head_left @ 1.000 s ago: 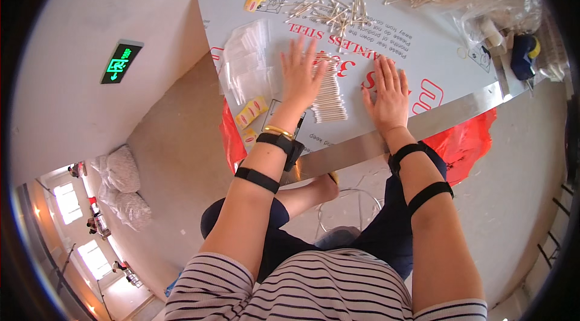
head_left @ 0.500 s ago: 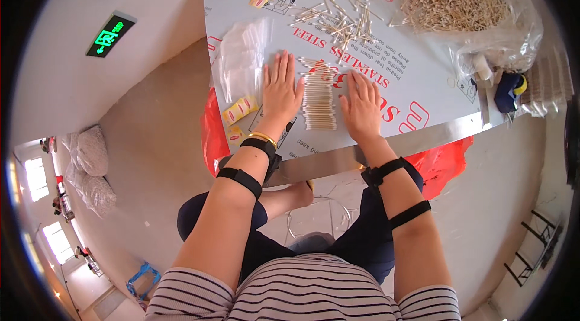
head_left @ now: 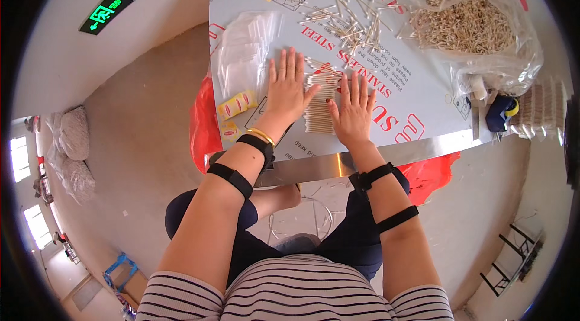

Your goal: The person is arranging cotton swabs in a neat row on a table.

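The near end of the neat row of pale cotton swabs (head_left: 320, 103) at centre frame is partly covered by both flat hands. The clear plastic bag of loose swabs (head_left: 477, 31) is cropped at the upper right rim.

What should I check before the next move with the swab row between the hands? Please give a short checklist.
1. Both hands on the table: ok. Left hand and right hand lie flat, fingers spread.
2. Swab row held between the hands: ok, one hand at each side.
3. Row even and aligned: cannot tell, the hands cover its ends.
4. Loose swabs kept apart from the row: not ok, a few lie close to its far end.
5. Clear bags within reach: ok, just left of the left hand.
6. Big swab bag on the table: ok, far right.
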{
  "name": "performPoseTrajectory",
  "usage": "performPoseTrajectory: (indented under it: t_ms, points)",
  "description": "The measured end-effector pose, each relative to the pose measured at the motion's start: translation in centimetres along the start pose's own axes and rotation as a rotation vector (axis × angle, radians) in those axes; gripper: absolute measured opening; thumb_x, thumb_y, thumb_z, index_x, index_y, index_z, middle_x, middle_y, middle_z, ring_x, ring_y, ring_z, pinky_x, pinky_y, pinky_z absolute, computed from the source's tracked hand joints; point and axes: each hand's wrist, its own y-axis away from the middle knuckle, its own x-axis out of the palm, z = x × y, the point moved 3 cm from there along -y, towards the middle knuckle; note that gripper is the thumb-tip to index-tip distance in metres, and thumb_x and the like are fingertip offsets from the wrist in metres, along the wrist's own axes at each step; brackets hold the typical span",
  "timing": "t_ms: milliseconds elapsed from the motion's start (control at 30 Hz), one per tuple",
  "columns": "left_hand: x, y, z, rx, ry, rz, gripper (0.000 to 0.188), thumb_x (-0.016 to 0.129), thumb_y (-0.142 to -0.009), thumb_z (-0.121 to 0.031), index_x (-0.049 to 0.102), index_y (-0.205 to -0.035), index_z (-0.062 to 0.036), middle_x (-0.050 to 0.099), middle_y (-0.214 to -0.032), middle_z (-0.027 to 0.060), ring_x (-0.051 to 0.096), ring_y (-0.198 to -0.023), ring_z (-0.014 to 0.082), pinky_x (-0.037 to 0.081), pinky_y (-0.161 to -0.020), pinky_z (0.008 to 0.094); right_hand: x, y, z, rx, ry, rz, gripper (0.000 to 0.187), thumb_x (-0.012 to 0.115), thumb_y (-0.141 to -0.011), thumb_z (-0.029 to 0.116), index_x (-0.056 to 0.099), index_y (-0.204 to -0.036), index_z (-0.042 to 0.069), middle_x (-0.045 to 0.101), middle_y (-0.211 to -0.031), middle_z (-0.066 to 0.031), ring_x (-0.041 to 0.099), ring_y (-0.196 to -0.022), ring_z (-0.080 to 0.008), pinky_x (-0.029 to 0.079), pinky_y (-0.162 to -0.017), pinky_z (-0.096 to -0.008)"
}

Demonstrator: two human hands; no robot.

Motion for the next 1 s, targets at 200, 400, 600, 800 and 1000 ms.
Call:
performPoseTrajectory:
  t_ms: [200, 400, 600, 800, 1000]
  points:
    - [0.6, 0.0, -0.6, -0.033, 0.051, -0.03, 0.091, 0.036, -0.102, -0.064, 0.027, -0.157, 0.0077, 0.02, -0.165, 0.0297, 0.012, -0.155, 0.0462, 0.007, -0.126, 0.0557, 0.2, 0.0, 0.1, -0.002, -0.022, 0.002, 0.071, 0.048, -0.102, 0.051, 0.034, -0.16, 0.013, 0.023, -0.169, -0.0137, 0.013, -0.157, -0.0355, 0.007, -0.125, -0.0595]
    - [0.2, 0.1, -1.0, -0.025, 0.082, -0.026, 0.09, 0.037, -0.102, -0.064, 0.027, -0.158, 0.0058, 0.019, -0.166, 0.0278, 0.011, -0.156, 0.0454, 0.007, -0.126, 0.0563, 0.2, 0.2, -0.1, 0.001, 0.001, -0.003, 0.07, 0.047, -0.102, 0.052, 0.034, -0.16, 0.015, 0.023, -0.169, -0.0139, 0.014, -0.157, -0.0363, 0.006, -0.125, -0.0599]
    - [-0.4, 0.2, -0.4, -0.047, 0.182, -0.081, 0.075, 0.039, -0.105, -0.049, 0.026, -0.158, 0.0024, 0.023, -0.166, 0.0246, 0.018, -0.154, 0.0441, 0.013, -0.126, 0.0558, -1.0, -0.6, 0.1, 0.004, -0.214, -0.134, 0.057, 0.059, -0.098, 0.034, 0.046, -0.15, 0.015, 0.038, -0.157, -0.0135, 0.031, -0.146, -0.0369, 0.019, -0.121, -0.0559]
    - [-1.6, 0.3, 0.3, -0.108, 0.555, -0.293, 0.045, 0.052, -0.089, -0.006, 0.047, -0.133, -0.0015, 0.047, -0.143, 0.0221, 0.043, -0.135, 0.0451, 0.033, -0.117, 0.0533, -3.9, -4.9, 2.1, -0.194, -0.379, -0.222, 0.018, 0.069, -0.082, 0.005, 0.073, -0.096, 0.014, 0.06, -0.107, -0.0056, 0.055, -0.106, -0.03, 0.042, -0.092, -0.0448]
    - [-1.4, 0.5, 0.3, -0.172, 0.574, -0.3, 0.039, 0.055, -0.08, 0.005, 0.049, -0.118, -0.0021, 0.052, -0.131, 0.0207, 0.049, -0.123, 0.0447, 0.039, -0.11, 0.0516, -2.4, -7.2, 2.2, -0.255, -0.316, -0.149, 0.016, 0.068, -0.081, 0.004, 0.075, -0.089, 0.016, 0.058, -0.097, -0.0043, 0.055, -0.098, -0.0278, 0.043, -0.087, -0.0438]
